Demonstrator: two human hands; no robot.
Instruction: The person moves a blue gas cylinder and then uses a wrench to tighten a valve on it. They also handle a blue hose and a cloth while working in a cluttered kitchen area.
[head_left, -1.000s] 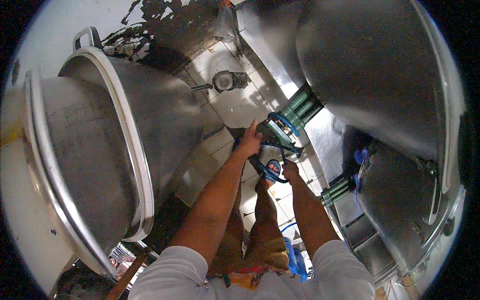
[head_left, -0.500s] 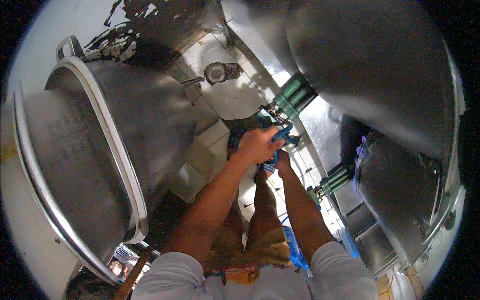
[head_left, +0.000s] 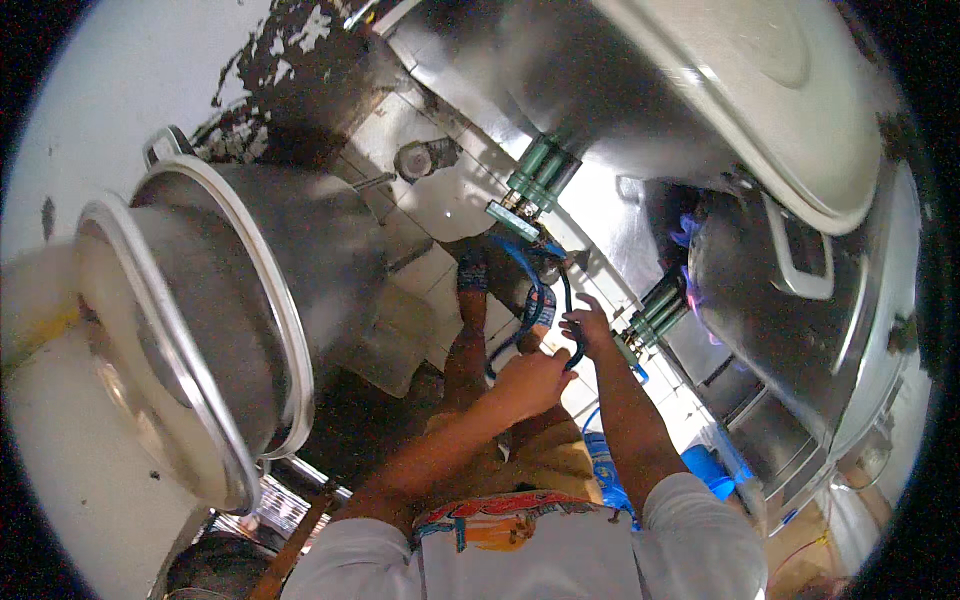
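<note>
My left hand (head_left: pixel 535 382) is closed on a looped blue-and-black hose (head_left: pixel 522 265) at lower centre. Just above and right of it, my right hand (head_left: pixel 588 327) has its fingers apart and partly curved, touching or beside the hose's black stretch. The hose runs up to a green burner fitting (head_left: pixel 535 180) under the upper right steel vessel. A second green burner (head_left: pixel 655 315) stands beside the lower right pot (head_left: pixel 750 360), with blue flame (head_left: pixel 690 240) at that pot's side. My sandalled feet are on the white tiles behind the hose.
Two large lidded steel pots (head_left: pixel 330 250) fill the left side. The upper right vessel carries a pale lid (head_left: pixel 770 90). A drain-like fitting (head_left: pixel 420 160) sits on the tiled floor (head_left: pixel 445 200). Blue plastic objects (head_left: pixel 705 470) lie at lower right, and stained white wall (head_left: pixel 140 80) borders the top left.
My left hand has moved down and rightward with the hose, opening its loop. My right fingers have spread. The view has shifted, showing more of the right vessel's lid and both feet.
</note>
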